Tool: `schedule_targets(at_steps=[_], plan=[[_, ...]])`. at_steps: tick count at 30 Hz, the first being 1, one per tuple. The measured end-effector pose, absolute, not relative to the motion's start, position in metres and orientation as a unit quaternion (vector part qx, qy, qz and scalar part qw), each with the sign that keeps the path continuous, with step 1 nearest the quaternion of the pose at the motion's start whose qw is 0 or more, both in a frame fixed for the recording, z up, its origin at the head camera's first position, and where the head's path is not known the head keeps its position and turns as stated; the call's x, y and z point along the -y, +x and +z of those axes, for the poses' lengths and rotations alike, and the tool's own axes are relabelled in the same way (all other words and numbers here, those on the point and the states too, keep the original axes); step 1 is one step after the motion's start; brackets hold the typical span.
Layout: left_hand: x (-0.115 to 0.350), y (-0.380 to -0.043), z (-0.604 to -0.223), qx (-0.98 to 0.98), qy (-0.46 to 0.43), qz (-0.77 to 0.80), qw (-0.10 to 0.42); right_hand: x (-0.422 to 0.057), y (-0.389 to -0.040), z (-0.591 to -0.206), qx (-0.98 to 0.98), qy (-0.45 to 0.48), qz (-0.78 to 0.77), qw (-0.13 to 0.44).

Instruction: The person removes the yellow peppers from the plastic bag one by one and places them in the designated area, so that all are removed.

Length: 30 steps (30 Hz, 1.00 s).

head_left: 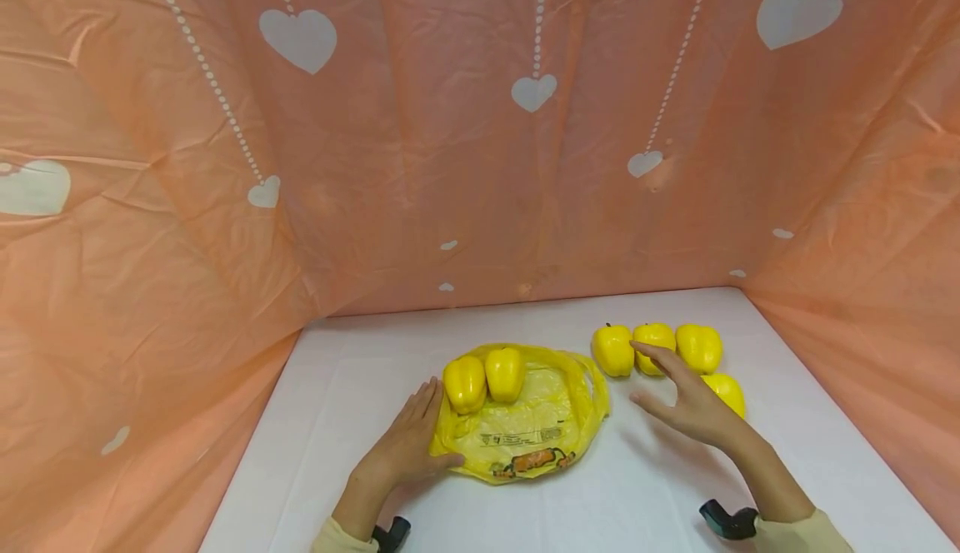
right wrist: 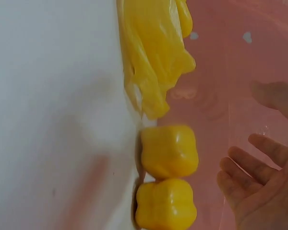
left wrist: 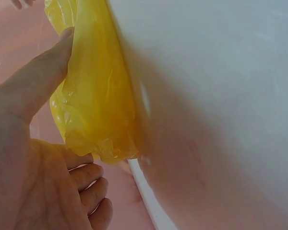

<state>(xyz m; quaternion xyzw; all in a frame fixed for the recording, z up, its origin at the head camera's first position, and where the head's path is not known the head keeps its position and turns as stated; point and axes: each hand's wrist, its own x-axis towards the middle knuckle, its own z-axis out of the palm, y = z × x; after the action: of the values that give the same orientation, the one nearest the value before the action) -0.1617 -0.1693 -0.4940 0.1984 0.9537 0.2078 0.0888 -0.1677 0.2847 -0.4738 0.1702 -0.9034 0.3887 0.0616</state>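
Note:
A yellow plastic bag (head_left: 536, 411) lies spread in a rounded shape on the white table. Two glossy yellow bell peppers (head_left: 506, 375) sit side by side on its left part. My left hand (head_left: 408, 432) rests along the bag's left side, fingers straight and thumb at the near edge. In the left wrist view the thumb (left wrist: 48, 72) touches the crumpled plastic. More yellow bell peppers (head_left: 698, 348) stand to the right of the bag, three in a row and one nearer. My right hand (head_left: 693, 403) hovers in front of them with nothing in it, thumb and fingers spread apart.
The white table (head_left: 300, 470) runs back to a peach sheet (head_left: 465, 161) with white hearts, which also rises on both sides. A dark wrist device (head_left: 727, 521) sits below my right wrist, another (head_left: 392, 534) below my left.

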Motion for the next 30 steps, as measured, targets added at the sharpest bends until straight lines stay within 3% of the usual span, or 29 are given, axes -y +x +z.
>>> schedule_targets(at_steps=[30], plan=[[0.170,-0.162,-0.491,-0.953,0.199,0.211,0.089,-0.210,-0.192,-0.481,0.881,0.264,0.390,0.049]])
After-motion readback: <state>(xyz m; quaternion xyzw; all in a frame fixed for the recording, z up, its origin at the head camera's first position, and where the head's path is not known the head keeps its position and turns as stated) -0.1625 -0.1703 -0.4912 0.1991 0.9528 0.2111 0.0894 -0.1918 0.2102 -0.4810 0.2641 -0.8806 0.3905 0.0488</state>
